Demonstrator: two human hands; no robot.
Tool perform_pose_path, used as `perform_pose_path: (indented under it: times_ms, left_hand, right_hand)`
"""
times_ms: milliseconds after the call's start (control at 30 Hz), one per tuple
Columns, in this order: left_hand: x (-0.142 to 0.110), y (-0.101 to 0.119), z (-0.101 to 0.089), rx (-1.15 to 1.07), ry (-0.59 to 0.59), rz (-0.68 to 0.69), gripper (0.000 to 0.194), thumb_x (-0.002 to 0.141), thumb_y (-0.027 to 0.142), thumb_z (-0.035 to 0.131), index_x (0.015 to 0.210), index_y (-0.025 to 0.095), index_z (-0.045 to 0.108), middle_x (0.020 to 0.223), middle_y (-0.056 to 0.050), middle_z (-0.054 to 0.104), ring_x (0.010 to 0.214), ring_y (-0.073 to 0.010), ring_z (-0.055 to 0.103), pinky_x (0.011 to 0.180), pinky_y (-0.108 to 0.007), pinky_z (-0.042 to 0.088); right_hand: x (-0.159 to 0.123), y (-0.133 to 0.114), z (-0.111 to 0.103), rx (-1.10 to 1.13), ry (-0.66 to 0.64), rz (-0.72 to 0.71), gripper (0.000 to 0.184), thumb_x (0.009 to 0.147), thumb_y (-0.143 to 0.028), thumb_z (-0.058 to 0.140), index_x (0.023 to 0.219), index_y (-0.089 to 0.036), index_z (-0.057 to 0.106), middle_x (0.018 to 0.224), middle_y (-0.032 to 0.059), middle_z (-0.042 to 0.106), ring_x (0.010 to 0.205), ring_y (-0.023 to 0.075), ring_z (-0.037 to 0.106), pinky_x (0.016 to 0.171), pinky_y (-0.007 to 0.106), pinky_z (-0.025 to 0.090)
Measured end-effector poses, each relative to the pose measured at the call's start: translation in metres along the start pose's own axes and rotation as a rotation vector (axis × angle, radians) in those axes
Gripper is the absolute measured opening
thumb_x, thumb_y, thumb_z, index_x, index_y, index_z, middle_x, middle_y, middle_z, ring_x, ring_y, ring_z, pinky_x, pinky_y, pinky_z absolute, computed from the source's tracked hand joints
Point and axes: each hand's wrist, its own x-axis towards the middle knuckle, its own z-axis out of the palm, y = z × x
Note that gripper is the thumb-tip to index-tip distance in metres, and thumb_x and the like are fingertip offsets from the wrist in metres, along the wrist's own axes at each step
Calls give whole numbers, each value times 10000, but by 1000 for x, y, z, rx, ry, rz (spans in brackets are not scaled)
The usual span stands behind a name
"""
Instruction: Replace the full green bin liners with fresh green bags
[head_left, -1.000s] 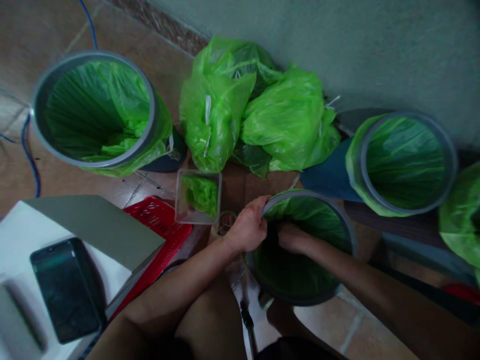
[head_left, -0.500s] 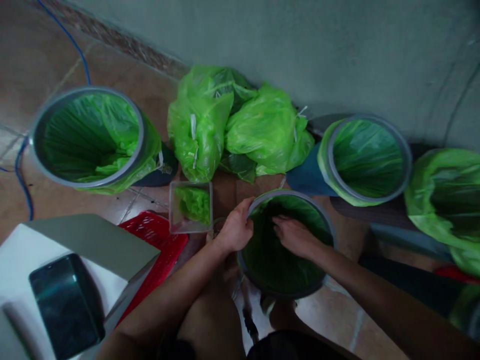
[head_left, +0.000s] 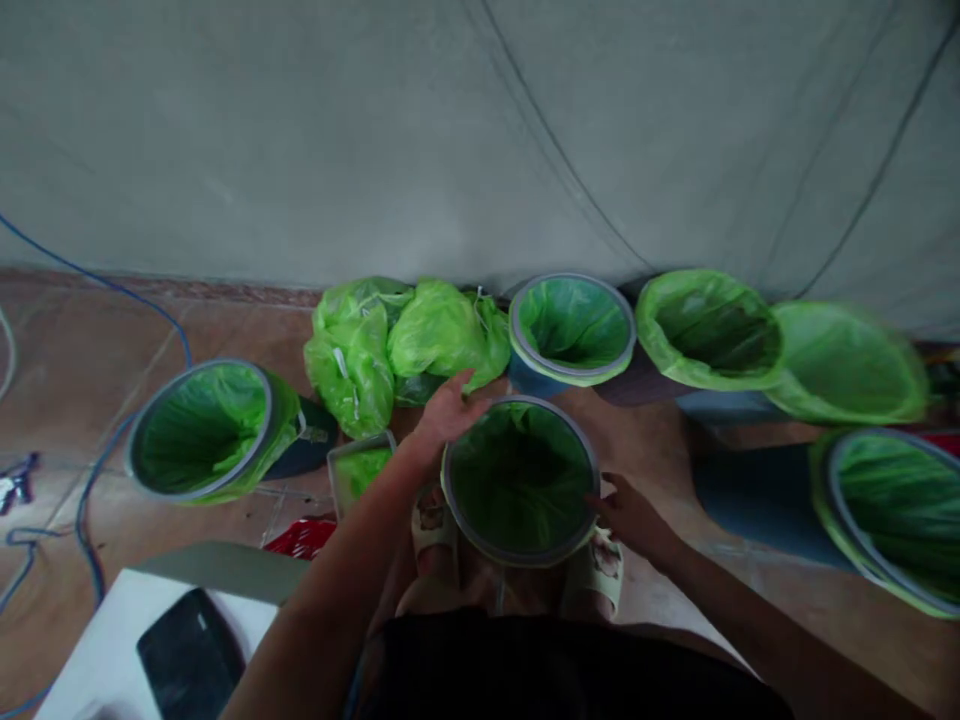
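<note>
Between my feet stands a trash bin (head_left: pixel 521 555) with a grey rim and a green bag lining its inside. My left hand (head_left: pixel 448 408) is at the upper left of that rim, fingers stretched out and apart. On the right side, my right hand (head_left: pixel 626 512) holds the rim, its fingertips reaching over the edge. Just left of the bin is a clear square container (head_left: pixel 335 490) with green plastic bags (head_left: pixel 361 468) inside. Behind it, tied green bags (head_left: pixel 442 335) lie against the wall. The bottom of the bin is dark.
Another lined bin (head_left: pixel 135 440) stands at the left. Several more line the wall at the right, including a grey-rimmed bin (head_left: pixel 574 380) and a nearer bin (head_left: pixel 757 500). A white box (head_left: pixel 97 640) carries a black phone (head_left: pixel 191 655). Blue cable (head_left: pixel 94 560) crosses the floor.
My right hand has come out of the bin's inside to its right rim. My left hand has loosened from the rim, its fingers now extended. The view has tilted up and shifted right.
</note>
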Motion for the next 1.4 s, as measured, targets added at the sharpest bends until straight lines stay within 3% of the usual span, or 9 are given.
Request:
perform_pose_path:
  times_ms: [100,267,400,567,800,900,1000,1200,1400]
  left_hand:
    - [-41,7,1,-21,148,-143,616,844,456,538,1354,131,424,1325,-151,560,1238,-260,524,1034,-400,426]
    - [-91,6,27,6,72,-322,609,870,401,502,1360,66,366,1371,-219,494,1271,-274,494,1043,-407,410]
    - [-79,13,45,76,21,-368,459,931,296,373,1356,124,368,1261,-182,591,1120,-249,611,955,-376,460]
    - [-68,12,49,210,-3,-429,371,945,259,299,1266,142,443,1000,-168,686,906,-272,685,799,-376,497]
    - [-14,25,31,225,-99,-185,433,913,281,441,1329,158,455,1178,-167,647,1048,-249,647,941,-361,459]
    - [4,36,22,98,49,-82,590,900,394,479,1411,132,344,1280,-176,589,1178,-255,573,1005,-392,427]
    - [-13,32,17,-3,187,-182,571,923,430,411,1386,99,362,1286,-197,578,1202,-265,556,989,-410,445]
    - [-76,13,41,41,73,-393,457,946,401,325,1248,95,480,1255,-219,591,1179,-280,573,948,-394,456]
    - [-75,12,58,135,72,-452,422,957,398,264,1109,123,547,955,-193,694,908,-297,672,789,-384,478]
  right_hand:
    - [-9,-3,3,22,87,-40,670,861,-470,468,1394,-87,334,1142,187,659,945,269,672,836,387,494]
    - [33,-44,-2,-78,304,-294,572,928,-388,361,1389,-49,366,1340,219,522,1269,307,471,1025,432,388]
    - [62,-60,1,-138,282,-280,491,959,-268,278,1407,-88,365,1297,192,556,1172,275,555,976,393,427]
    - [67,-58,7,-156,278,-267,520,929,-137,242,1444,-107,309,1273,205,553,1031,260,628,879,378,469]
    - [29,-35,7,-42,257,-117,446,893,-155,326,1312,-84,460,1176,189,627,1051,243,618,900,348,462]
    - [17,-22,0,-44,296,-71,454,891,-301,415,1280,-78,488,1234,201,589,1150,292,555,949,397,434]
    - [28,-27,-10,-11,360,-57,580,912,-428,403,1365,-66,393,1315,203,533,1212,304,505,986,410,404]
    - [62,-47,-9,-60,181,-74,525,978,-421,248,1345,-89,422,1120,201,651,1042,286,627,862,372,445]
    - [69,-42,0,-83,195,-55,531,980,-443,195,1326,-118,433,987,167,693,911,274,672,762,341,457]
